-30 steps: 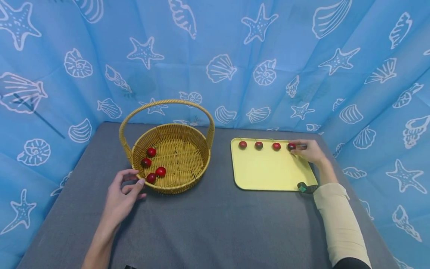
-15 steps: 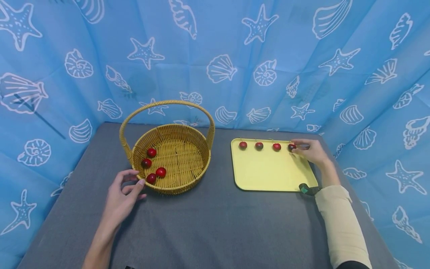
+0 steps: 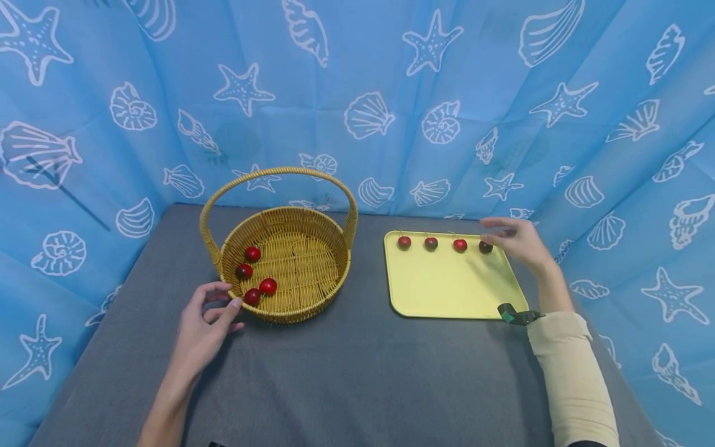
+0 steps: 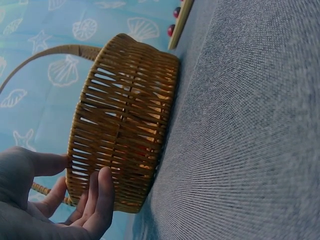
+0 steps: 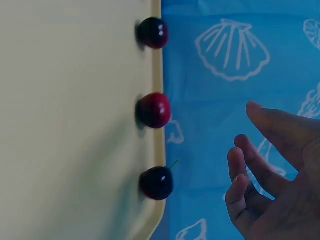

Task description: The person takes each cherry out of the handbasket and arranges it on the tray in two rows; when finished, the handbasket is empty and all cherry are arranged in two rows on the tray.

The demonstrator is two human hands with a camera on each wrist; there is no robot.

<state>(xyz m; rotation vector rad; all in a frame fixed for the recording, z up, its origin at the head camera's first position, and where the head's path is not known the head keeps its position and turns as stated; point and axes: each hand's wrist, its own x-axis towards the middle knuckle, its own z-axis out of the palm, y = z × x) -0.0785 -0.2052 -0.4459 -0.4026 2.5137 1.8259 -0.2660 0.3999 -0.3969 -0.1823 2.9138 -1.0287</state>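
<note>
My left hand (image 3: pixel 203 323) holds the near-left rim of a woven basket (image 3: pixel 290 310) with a tall handle; in the left wrist view its thumb meets the rim and its fingers (image 4: pixel 104 192) lie against the outer wall. Several dark red cherries, one a brighter red cherry (image 3: pixel 268 285), lie inside on the left. My right hand (image 3: pixel 519 242) hovers over the far right corner of a yellow tray (image 3: pixel 447 285), thumb and fingers apart, holding nothing. Just beneath is a dark cherry (image 5: pixel 156 183), apart from the fingers, last in a row along the tray's far edge.
Grey cloth (image 3: pixel 357 372) covers the table, with a gap between basket and tray. A blue shell-patterned curtain (image 3: pixel 368 155) hangs behind and at both sides. A black strap with a green patch (image 3: pixel 516 315) sits at my right wrist.
My right hand has let go of the dark cherry at the row's right end and lifted up off it, its fingers spreading. The left hand and basket have stayed put.
</note>
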